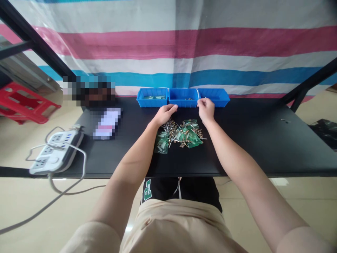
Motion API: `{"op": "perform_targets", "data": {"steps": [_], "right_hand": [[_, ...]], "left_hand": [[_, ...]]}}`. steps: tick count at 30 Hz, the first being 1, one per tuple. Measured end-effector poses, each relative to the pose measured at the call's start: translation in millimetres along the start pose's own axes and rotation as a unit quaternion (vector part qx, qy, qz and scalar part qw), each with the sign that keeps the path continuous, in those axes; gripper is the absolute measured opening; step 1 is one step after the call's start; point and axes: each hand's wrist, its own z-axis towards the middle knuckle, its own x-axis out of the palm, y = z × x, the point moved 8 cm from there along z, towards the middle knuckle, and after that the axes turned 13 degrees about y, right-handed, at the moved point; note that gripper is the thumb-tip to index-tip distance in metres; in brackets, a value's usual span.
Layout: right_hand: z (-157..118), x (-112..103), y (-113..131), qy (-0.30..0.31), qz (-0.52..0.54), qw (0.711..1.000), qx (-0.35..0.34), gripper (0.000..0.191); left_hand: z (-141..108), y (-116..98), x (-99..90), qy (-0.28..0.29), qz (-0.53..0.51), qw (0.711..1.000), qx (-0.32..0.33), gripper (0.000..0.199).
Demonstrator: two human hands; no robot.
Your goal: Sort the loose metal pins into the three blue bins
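My right hand [206, 109] is closed in a pinch at the front of the right blue bin [221, 102]. A thin whitish stick [198, 94] stands up from its fingertips; its exact kind is too small to make out. Just in front of the middle blue bin [181, 103] is my left hand [165, 114], its fingers curled together and whatever they hold hidden. Below and between both hands lies a pile of small metal pieces [172, 130] with thin shanks and brownish heads. Green-tinted clear packets [195, 138] lie among and beside them.
The left blue bin [152, 102] contains greenish pieces. A white power strip [56, 151] with cables sits at the left of the black table [263, 140], near a phone [107, 123]. Black frame posts [313, 80] flank the table. A red stool [26, 103] stands left; striped sheeting hangs behind.
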Motion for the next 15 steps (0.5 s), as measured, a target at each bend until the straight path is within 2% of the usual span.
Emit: {"op": "perform_targets", "data": {"steps": [3, 6, 11, 15], "right_hand": [[6, -12, -22, -0.061, -0.011, 0.996, 0.067, 0.019], [9, -19, -35, -0.089, -0.038, 0.989, 0.113, 0.021], [12, -19, -45, -0.075, -0.089, 0.986, 0.121, 0.024], [11, -21, -47, -0.093, -0.082, 0.988, 0.089, 0.030]], "left_hand": [[-1, 0, 0.6, 0.001, 0.008, 1.000, -0.008, 0.070], [-1, 2, 0.8, -0.001, 0.013, 1.000, -0.015, 0.067], [-1, 2, 1.1, 0.000, 0.029, 1.000, -0.013, 0.064], [-2, 1, 2.1, 0.005, 0.038, 0.999, -0.015, 0.062]]}}
